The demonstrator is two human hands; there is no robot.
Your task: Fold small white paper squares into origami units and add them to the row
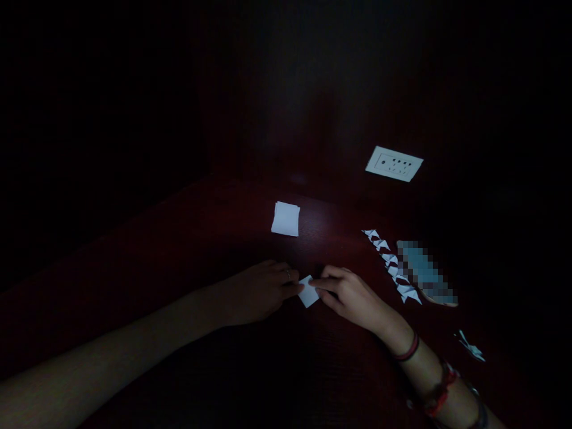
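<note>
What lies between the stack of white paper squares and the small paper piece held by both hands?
Only bare dark red tabletop separates the stack from the paper piece, in the head view.

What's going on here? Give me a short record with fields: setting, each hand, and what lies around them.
setting: dim room, dark reddish table
left hand: fingertips on a small white paper piece, ring on one finger
right hand: pinching the same paper piece from the other side, bands on the wrist
paper stack: white squares, lying beyond the hands
folded pieces: a row of small white folded shapes to the right
stray folded piece: apart, near the right forearm
wall socket: white plate, behind the table
blurred object: beside the row, cannot tell what it is
</note>
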